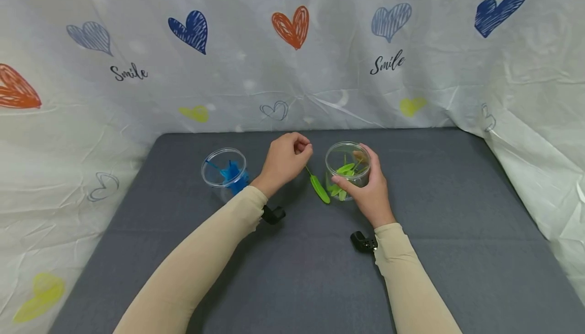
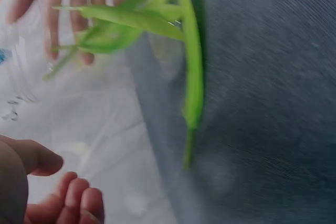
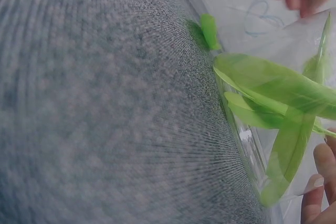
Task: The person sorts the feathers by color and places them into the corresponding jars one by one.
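Observation:
My right hand (image 1: 372, 187) grips a clear round tub (image 1: 348, 174) with thumb and fingers on either side. Inside lie several bright green feathers (image 3: 278, 80), seen through the wall in the right wrist view. A single green feather (image 1: 319, 188) lies on the cloth just left of this tub, its thin stem toward the back. Near that stem hovers my left hand (image 1: 285, 161), its fingers loosely curled. In the left wrist view, a gap shows between thumb and fingertips (image 2: 73, 195), with nothing held there.
A second clear tub (image 1: 224, 150) with blue feathers (image 1: 234, 174) stands left of my left hand. Dark grey cloth (image 1: 311, 273) covers the table. Behind it hangs a white sheet (image 1: 247, 70) printed with hearts. Each wrist wears a black camera (image 1: 273, 215).

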### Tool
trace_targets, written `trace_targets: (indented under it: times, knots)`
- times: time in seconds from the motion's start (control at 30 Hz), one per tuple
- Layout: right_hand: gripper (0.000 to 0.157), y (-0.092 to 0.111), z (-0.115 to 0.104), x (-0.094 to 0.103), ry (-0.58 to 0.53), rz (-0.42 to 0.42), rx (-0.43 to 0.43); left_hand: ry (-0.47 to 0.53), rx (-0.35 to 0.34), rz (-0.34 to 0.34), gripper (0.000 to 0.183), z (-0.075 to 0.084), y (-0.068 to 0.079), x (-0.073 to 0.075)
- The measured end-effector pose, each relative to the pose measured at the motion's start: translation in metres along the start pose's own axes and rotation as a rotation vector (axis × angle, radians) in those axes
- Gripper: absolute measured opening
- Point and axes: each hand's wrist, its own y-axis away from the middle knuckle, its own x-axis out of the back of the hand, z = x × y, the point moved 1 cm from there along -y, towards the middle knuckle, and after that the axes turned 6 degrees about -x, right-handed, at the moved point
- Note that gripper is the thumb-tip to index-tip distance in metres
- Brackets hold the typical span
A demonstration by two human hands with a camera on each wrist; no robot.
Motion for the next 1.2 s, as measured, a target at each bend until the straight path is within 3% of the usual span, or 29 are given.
trace_targets:
  times: [0.23, 0.6, 0.77, 1.2]
  knots:
    - [0.098, 0.002, 0.000, 0.002, -0.002, 0.001, -0.010, -0.058, 0.159, -0.102, 0.027, -0.016, 0.001, -0.006]
    - [0.097, 0.002, 0.002, 0.003, -0.004, 0.004, 0.008, -0.066, 0.271, -0.231, 0.031, -0.034, -0.003, -0.015]
    - [0.098, 0.001, 0.003, 0.002, -0.009, -0.001, 0.012, -0.051, 0.329, -0.297, 0.049, -0.038, -0.005, -0.018]
    - [0.097, 0.000, 0.003, 0.001, -0.001, 0.002, 0.018, -0.073, 0.396, -0.310, 0.047, -0.041, -0.009, -0.025]
